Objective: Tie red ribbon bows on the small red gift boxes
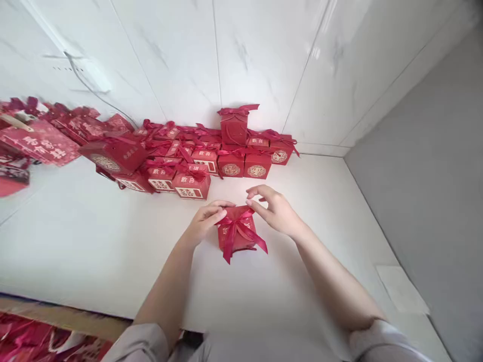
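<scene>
A small red gift box (237,232) sat on the white tabletop (94,241), near the middle of the scene and well nearer than the crowd of finished boxes (196,161) lined up along the far wall. The left hand (206,221) rested against the box's left upper edge, fingers curled together and pinching at the ribbon bow (241,229) near its knot. The right hand (273,208) hovered just to the right of the box top, fingers loosely spread and bent, the thumb and forefinger close to the bow; whether they actually touched the ribbon could not be told. The bow's loose tails hung down over the near face of the box. The likeliest trouble, as I judged it, lay in the ribbon: a pull from only one side could have slackened the knot or drawn a loop through, leaving the bow lopsided or undone. The box looked light and was not held from below, so a sideways tug might also have tipped or slid it across the smooth surface. Pressing down on the lid could have creased the thin card. One box (234,125) stood stacked atop the far row, well apart.
</scene>
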{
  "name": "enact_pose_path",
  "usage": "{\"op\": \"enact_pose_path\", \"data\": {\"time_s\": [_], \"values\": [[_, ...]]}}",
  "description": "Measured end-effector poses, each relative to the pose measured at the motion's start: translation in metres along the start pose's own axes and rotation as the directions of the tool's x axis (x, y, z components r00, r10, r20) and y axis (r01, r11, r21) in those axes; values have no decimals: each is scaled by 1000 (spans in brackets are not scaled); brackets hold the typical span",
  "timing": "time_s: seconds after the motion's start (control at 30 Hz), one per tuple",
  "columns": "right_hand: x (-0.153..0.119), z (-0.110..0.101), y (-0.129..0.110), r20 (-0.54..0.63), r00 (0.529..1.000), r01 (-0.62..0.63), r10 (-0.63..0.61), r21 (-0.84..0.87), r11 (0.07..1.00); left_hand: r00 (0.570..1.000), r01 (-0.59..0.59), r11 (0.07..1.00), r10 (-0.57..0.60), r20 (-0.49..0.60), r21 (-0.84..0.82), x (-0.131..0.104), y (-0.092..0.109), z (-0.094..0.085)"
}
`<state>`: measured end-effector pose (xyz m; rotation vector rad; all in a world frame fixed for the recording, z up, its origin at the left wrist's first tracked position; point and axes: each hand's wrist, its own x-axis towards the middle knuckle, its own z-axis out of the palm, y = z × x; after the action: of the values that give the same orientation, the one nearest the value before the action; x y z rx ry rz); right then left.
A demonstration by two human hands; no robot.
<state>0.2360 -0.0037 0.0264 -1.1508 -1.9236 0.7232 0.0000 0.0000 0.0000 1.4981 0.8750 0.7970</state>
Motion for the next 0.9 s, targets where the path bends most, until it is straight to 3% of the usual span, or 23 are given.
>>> {"op": "enact_pose_path", "data": {"time_s": [0.1, 0.17, 0.37, 0.67, 0.9], "values": [[-7, 4, -17, 45, 988, 144, -145, 31, 989, 1000, -24, 1000, 24, -6, -12, 0, -2, -1], [-9, 9, -21, 75, 982, 172, -175, 50, 984, 999, -47, 999, 46, -21, -24, -1, -2, -1], [-9, 27, -16, 98, 989, 100, -107, 79, 992, 992, -102, 994, 99, -84, -38, -1, -2, -1], [-8, 33, -8, 147, 989, -28, 11, 117, 993, 987, -135, 991, 134, -90, -11, 2, -3, 4], [-6, 36, -4, 199, 979, 1, -51, 244, 970, 982, -138, 986, 124, -145, -89, 6, -10, 10]]}}
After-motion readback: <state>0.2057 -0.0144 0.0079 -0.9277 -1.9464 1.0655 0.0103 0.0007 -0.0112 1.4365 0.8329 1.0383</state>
